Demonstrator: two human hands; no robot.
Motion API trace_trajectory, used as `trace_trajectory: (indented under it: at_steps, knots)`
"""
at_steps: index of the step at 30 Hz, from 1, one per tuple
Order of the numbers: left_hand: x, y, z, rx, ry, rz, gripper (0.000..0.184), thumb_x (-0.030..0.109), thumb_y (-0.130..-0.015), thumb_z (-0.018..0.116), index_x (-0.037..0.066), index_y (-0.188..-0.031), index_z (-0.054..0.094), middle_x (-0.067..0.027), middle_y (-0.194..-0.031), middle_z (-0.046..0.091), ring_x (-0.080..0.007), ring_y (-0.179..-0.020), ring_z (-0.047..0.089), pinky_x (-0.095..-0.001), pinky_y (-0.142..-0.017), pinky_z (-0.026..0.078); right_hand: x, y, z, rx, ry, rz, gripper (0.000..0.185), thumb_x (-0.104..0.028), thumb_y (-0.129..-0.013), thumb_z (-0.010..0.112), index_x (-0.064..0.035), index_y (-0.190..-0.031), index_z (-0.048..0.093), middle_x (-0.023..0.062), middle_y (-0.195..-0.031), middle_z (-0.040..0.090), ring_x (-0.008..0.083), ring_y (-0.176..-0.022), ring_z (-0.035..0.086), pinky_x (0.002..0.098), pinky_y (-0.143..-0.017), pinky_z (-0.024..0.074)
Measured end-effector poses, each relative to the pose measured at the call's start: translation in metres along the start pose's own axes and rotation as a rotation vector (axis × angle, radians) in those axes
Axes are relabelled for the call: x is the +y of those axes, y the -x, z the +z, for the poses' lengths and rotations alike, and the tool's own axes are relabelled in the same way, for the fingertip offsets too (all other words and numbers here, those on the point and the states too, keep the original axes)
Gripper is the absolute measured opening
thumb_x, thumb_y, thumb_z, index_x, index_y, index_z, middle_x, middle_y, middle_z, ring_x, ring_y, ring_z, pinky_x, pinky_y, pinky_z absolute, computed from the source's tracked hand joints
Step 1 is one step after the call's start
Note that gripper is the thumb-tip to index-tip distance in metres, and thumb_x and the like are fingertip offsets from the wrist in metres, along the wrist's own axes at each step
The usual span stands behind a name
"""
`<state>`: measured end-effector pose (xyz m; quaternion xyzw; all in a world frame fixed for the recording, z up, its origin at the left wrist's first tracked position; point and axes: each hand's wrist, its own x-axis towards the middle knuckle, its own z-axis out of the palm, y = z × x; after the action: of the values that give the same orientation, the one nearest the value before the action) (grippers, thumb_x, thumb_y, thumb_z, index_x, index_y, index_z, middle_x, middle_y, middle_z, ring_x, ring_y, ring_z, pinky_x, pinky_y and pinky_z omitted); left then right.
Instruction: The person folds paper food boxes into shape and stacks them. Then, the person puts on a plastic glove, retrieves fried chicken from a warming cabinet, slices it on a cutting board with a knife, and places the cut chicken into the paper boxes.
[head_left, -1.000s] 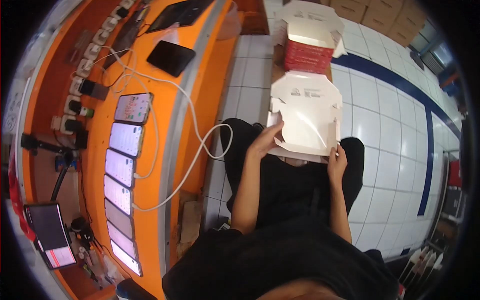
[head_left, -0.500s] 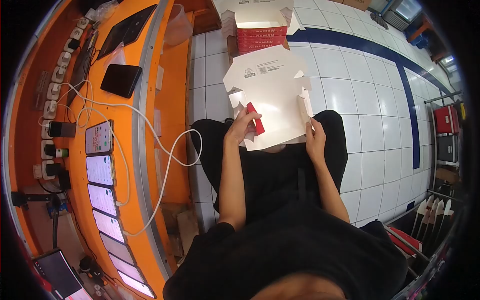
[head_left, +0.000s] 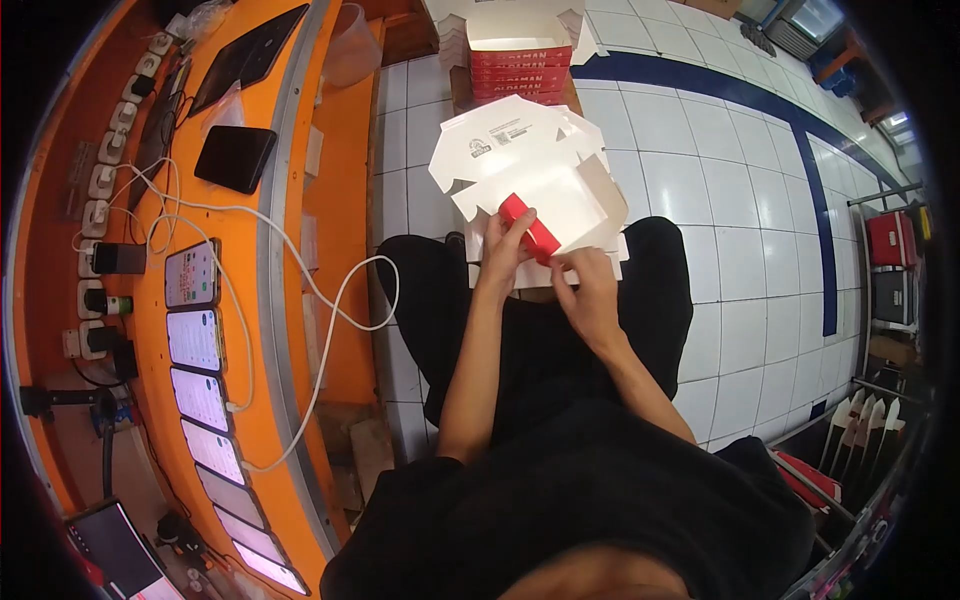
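Observation:
A white cardboard box blank (head_left: 580,200), red on its outer side, lies tilted over my lap with its printed lid part pointing away from me. Its left side wall is folded up and shows a red face (head_left: 530,228). My left hand (head_left: 507,248) is closed around that red wall, thumb on top. At the near corner of the same box, my right hand (head_left: 588,288) pinches the cardboard edge by the end of the red wall. Another white cardboard edge shows beneath the box. Beyond it stands a stack of red-and-white boxes (head_left: 520,75), the top one open.
On my left, an orange table (head_left: 255,300) holds a row of several lit phones (head_left: 198,338), a black phone (head_left: 235,158), a tablet (head_left: 248,60) and white cables (head_left: 335,300). White floor tiles (head_left: 750,290) lie right. A metal rack (head_left: 870,300) stands far right.
The box has turned and its left wall has folded upward. My right hand has moved left from the right side wall to the near corner, close to my left hand.

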<state>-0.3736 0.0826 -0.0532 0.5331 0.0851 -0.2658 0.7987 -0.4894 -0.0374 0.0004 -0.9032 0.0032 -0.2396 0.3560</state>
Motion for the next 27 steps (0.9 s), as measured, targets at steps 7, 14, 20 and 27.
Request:
trace_trajectory:
  at_steps: [7,14,20,27]
  knots:
    - [-0.004,0.016,0.007,-0.02,-0.102,0.082,0.057,0.031,-0.095,0.077,-0.001,-0.134,0.049,-0.0143,-0.124,0.063,-0.0217,-0.106,0.068,-0.0351,-0.078,0.062,0.003,-0.001,0.009,0.146,-0.076,0.289,0.011,-0.006,-0.092,0.073,0.0009,-0.091,0.064,0.0134,-0.081,0.062,0.0245,-0.072,0.062,0.0364,-0.068,0.05]
    - [-0.014,0.007,-0.022,-0.095,0.014,-0.115,0.066,0.047,-0.1,0.067,0.001,-0.143,0.045,-0.0149,-0.127,0.061,-0.025,-0.104,0.068,-0.0374,-0.083,0.061,0.014,0.005,0.021,-0.049,-0.328,0.472,0.013,-0.004,-0.089,0.071,0.0004,-0.091,0.059,0.0158,-0.086,0.065,0.0304,-0.075,0.066,0.0438,-0.068,0.053]
    - [0.021,-0.01,-0.043,0.209,-0.224,-0.03,0.06,0.052,-0.097,0.068,-0.002,-0.124,0.066,-0.0156,-0.112,0.068,-0.0245,-0.084,0.071,-0.034,-0.067,0.06,0.021,0.007,0.046,-0.341,-0.259,0.58,0.021,-0.011,-0.086,0.068,0.0014,-0.103,0.067,0.0173,-0.084,0.071,0.0327,-0.074,0.07,0.0438,-0.071,0.0553]
    - [0.008,-0.015,-0.049,0.179,-0.522,0.121,0.04,0.027,-0.097,0.073,-0.008,-0.118,0.07,-0.0147,-0.099,0.073,-0.0198,-0.081,0.072,-0.031,-0.066,0.063,0.039,0.007,0.085,-0.345,-0.21,0.596,0.028,-0.015,-0.088,0.067,-0.0011,-0.113,0.071,0.019,-0.083,0.073,0.03,-0.073,0.072,0.041,-0.07,0.056]
